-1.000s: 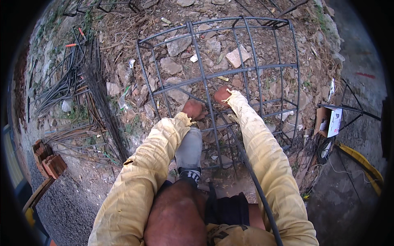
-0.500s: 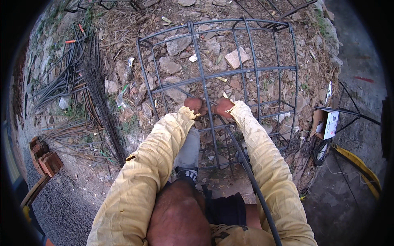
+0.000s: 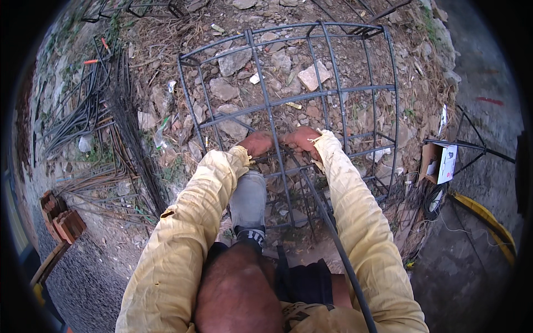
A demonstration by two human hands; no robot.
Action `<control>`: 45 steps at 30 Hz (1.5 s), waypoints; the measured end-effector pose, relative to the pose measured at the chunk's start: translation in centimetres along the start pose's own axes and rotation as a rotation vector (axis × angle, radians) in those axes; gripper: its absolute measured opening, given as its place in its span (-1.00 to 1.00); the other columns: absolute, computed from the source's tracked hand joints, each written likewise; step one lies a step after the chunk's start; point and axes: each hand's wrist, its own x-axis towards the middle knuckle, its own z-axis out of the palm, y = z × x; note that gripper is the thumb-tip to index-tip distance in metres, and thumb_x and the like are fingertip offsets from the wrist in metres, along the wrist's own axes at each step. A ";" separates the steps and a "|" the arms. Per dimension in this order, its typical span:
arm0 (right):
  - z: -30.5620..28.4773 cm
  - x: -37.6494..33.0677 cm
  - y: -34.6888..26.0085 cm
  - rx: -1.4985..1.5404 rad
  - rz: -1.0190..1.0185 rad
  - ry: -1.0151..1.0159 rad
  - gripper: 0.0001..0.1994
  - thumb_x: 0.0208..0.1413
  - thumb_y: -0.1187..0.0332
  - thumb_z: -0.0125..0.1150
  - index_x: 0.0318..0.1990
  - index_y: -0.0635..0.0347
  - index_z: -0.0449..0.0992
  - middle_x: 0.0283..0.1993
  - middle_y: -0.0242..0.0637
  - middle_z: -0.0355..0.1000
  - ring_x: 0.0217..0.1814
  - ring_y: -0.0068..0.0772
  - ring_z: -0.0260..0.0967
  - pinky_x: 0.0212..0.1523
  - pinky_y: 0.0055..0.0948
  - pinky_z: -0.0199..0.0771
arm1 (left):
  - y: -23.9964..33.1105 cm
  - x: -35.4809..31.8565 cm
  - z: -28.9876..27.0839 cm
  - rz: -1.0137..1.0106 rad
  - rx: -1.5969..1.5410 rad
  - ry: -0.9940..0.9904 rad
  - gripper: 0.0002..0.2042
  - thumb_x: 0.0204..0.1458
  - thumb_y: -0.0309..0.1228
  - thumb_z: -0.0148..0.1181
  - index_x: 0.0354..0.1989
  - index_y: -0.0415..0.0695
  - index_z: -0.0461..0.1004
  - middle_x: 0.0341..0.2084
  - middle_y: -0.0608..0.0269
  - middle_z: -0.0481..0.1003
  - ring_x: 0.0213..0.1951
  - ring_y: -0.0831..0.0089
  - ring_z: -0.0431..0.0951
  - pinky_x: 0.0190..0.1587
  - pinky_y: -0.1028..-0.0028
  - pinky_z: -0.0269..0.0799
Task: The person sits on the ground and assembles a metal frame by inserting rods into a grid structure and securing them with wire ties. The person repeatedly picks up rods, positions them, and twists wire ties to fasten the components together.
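Observation:
A steel rebar cage (image 3: pixel 268 104) of dark bars stands over the rubble in front of me. My left hand (image 3: pixel 259 144) is at one of its long bars, fingers curled closed. Just across that same bar, my right hand (image 3: pixel 302 139) is closed too, its fingertips close to the left hand's. Whatever the fingers grip is too small or hidden to name. A long dark rod (image 3: pixel 333 228) slants up from beneath my right forearm to the bars just below my hands. My leg in a grey covering (image 3: pixel 248 200) is bent under the left forearm.
At the left lie a bundle of thin dark wires (image 3: pixel 130 133) and a heap of bent rebar (image 3: pixel 83 130). Red bricks (image 3: pixel 64 222) sit at the lower left. On the right are an open cardboard box (image 3: pixel 445 164) and a yellow curved piece (image 3: pixel 483 216). Broken stones (image 3: pixel 315 76) cover the ground.
Both hands have shifted slightly; the right has rolled over and come up, and the left wrist has turned. The whole view has moved a little, so the cage appears further left.

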 end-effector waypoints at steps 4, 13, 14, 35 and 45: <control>-0.2 -0.7 -1.2 0.108 0.026 0.094 -0.71 0.09 0.27 0.12 -0.10 0.17 0.61 -0.59 -0.37 0.34 -0.60 -0.55 0.24 -0.53 -0.46 0.28 | 2.8 -0.1 1.0 0.042 0.034 0.168 -0.73 0.05 -0.34 0.06 -0.09 -0.11 0.50 -0.19 -0.06 0.52 -0.10 0.01 0.52 -0.06 0.19 0.41; -0.2 0.0 -1.6 -0.546 -0.257 0.772 -0.73 0.03 0.36 0.14 -0.18 0.40 0.43 -0.26 0.23 0.46 -0.14 0.32 0.41 -0.09 -0.01 0.42 | 0.8 0.5 1.4 -0.148 0.001 0.235 -0.75 0.18 -0.23 0.09 -0.13 -0.14 0.47 -0.23 0.04 0.53 -0.12 0.17 0.53 -0.02 0.25 0.38; -0.3 0.4 -1.3 -0.583 -0.408 0.855 -0.73 0.04 0.34 0.15 -0.19 0.39 0.43 -0.27 0.22 0.46 -0.16 0.30 0.42 -0.10 -0.03 0.43 | 0.9 0.5 1.3 -0.117 0.002 0.249 -0.76 0.18 -0.25 0.10 -0.13 -0.16 0.47 -0.25 0.06 0.53 -0.14 0.18 0.53 -0.02 0.26 0.39; -1.7 -8.4 -7.3 -0.655 0.031 0.242 -0.64 -0.09 0.40 0.26 -0.09 0.25 0.42 -0.39 -0.07 0.46 -0.51 -0.16 0.45 -0.45 -0.22 0.45 | -1.2 5.4 3.1 -0.973 -0.428 0.434 -0.33 -0.21 0.19 0.38 -0.26 -0.30 0.57 -0.44 0.01 0.58 -0.41 0.18 0.56 -0.29 0.18 0.46; -0.6 -9.7 -4.4 -1.181 0.012 0.254 -0.73 -0.07 0.40 0.15 -0.15 0.15 0.50 -0.33 0.10 0.51 -0.20 0.22 0.48 -0.19 0.02 0.49 | -0.8 4.3 3.1 -1.005 -0.345 0.474 -0.41 -0.24 0.15 0.38 -0.39 -0.25 0.60 -0.41 -0.07 0.59 -0.34 0.12 0.61 -0.23 0.23 0.48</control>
